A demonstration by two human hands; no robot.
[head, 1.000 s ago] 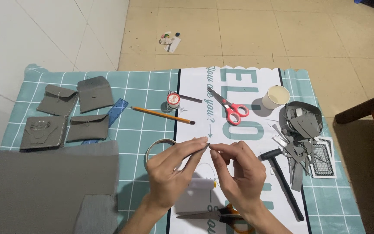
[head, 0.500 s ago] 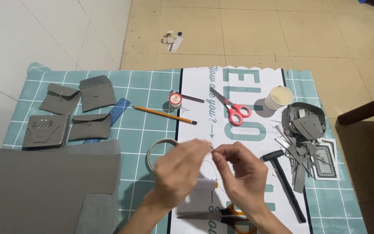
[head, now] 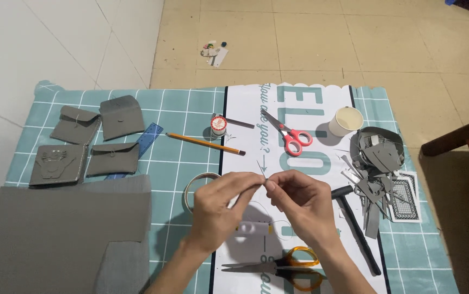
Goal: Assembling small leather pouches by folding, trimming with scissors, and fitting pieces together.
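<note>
The person brings both hands together above the table, and the step in hand looks like threading a needle [head: 260, 168]: it goes best with the needle held steady and the thread end kept short and stiff. The left hand [head: 219, 209] pinches shut on the needle, its tip pointing up beyond the fingers. The right hand [head: 298, 202], touching it, pinches what is probably thread, too fine to see. A tape ring [head: 193, 188] lies just left of the grip.

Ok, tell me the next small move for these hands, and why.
Probably feed the thread through the needle: the left hand and right hand meet fingertip to fingertip at its base, its tip pointing up. Whether it is already threaded cannot be seen.
</note>
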